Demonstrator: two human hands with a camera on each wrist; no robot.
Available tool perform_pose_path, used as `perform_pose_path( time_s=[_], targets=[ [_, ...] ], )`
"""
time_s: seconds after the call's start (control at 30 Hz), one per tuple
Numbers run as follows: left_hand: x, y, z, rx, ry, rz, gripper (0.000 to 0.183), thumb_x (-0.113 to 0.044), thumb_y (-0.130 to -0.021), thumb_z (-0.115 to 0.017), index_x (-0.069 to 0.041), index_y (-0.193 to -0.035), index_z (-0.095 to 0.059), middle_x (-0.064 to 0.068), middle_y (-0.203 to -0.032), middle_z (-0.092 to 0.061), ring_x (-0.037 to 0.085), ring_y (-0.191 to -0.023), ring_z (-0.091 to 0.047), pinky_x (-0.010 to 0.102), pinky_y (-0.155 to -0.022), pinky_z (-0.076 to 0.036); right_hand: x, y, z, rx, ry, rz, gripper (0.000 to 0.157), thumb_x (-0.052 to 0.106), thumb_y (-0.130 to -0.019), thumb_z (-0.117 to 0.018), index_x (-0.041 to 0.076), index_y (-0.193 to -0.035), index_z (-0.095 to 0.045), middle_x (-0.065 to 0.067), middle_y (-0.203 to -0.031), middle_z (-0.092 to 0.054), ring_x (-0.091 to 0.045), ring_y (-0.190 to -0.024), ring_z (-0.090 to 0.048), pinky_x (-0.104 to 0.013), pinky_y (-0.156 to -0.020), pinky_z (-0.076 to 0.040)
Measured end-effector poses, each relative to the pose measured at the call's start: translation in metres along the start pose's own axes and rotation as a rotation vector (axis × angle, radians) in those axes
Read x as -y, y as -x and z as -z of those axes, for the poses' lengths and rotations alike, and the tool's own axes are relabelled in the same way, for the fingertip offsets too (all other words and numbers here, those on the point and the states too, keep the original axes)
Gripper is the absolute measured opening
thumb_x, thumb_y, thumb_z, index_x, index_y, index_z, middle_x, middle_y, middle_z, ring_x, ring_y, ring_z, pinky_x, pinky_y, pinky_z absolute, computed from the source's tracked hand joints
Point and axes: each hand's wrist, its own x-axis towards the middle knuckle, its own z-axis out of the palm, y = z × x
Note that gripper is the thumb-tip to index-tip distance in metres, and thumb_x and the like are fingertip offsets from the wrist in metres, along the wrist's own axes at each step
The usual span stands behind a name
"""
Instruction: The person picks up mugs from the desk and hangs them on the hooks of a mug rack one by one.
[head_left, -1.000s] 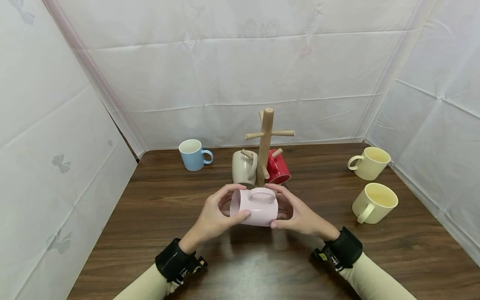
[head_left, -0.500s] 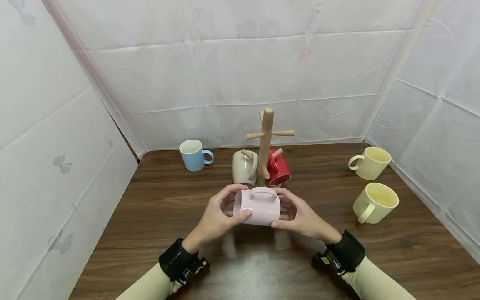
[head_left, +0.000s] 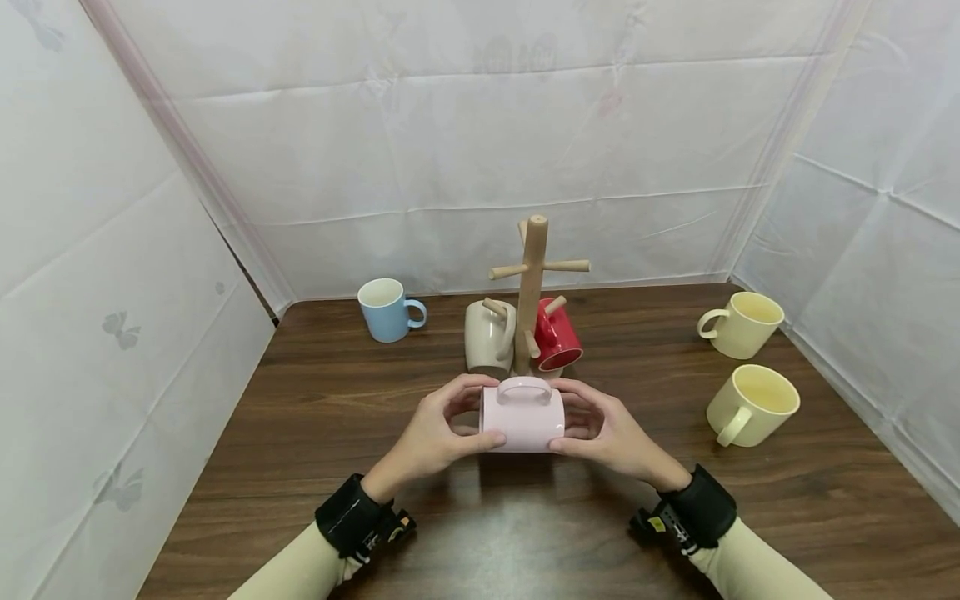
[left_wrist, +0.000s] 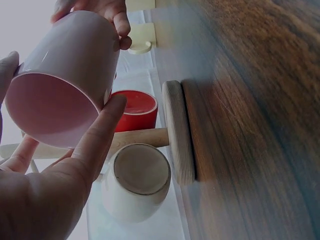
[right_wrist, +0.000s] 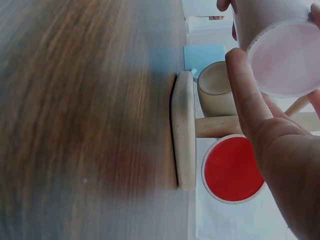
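Observation:
A pink mug (head_left: 522,429) lies on its side in the air, its handle on top and its mouth toward the left. My left hand (head_left: 441,425) grips it at the rim end, thumb on the near side. At the base end my right hand (head_left: 611,429) holds it between thumb and fingers. In the left wrist view the mug's inside (left_wrist: 55,110) shows. Just behind stands a wooden mug tree (head_left: 531,287). A cream mug (head_left: 482,337) hangs low on its left and a red mug (head_left: 558,337) low on its right, both tilted.
On the brown table (head_left: 300,442) a light blue mug (head_left: 386,317) stands upright at the back left. Two yellow mugs, one farther back (head_left: 742,327) and one nearer (head_left: 750,408), stand at the right. White cloth walls (head_left: 480,142) enclose the back and sides.
Both hands have carried the pink mug slightly to the right. It has turned a little, so less of its mouth shows in the head view. The other mugs have stayed put.

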Motion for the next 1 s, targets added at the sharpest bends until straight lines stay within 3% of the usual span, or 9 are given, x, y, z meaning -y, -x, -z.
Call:
perform_pose_path(
  time_s=[0.53,0.73,1.0],
  targets=[
    [0.005,-0.006,0.000,0.031,0.060,0.006,0.059,-0.007,-0.074,-0.076,-0.013,-0.127,-0.050,0.014,-0.117,-0.053,0.032,-0.101,-0.056,0.040,-0.071,-0.054,-0.006,0.000,0.004,-0.021,0.007,0.000,0.067,0.002,-0.080,-0.069,0.014,-0.139,-0.038,-0.017,-0.127,-0.051,-0.030,-0.105,-0.056,-0.041,-0.077,-0.052],
    [0.003,-0.010,0.000,0.000,-0.026,0.007,0.059,-0.013,-0.077,-0.075,-0.015,-0.130,-0.050,0.012,-0.115,-0.055,0.029,-0.098,-0.059,0.040,-0.069,-0.055,-0.003,-0.001,0.007,-0.031,0.086,-0.023,0.062,0.005,-0.086,-0.063,0.015,-0.141,-0.036,-0.015,-0.129,-0.050,-0.025,-0.109,-0.055,-0.039,-0.077,-0.053],
    [0.003,-0.017,0.000,-0.049,-0.122,-0.023,0.056,-0.016,-0.078,-0.074,-0.008,-0.128,-0.051,0.010,-0.113,-0.060,0.019,-0.101,-0.058,0.048,-0.084,-0.049,0.020,-0.005,0.004,-0.034,0.124,-0.060,0.058,0.009,-0.088,-0.061,0.009,-0.140,-0.035,-0.019,-0.125,-0.051,-0.023,-0.105,-0.057,-0.039,-0.076,-0.053]
  ],
)
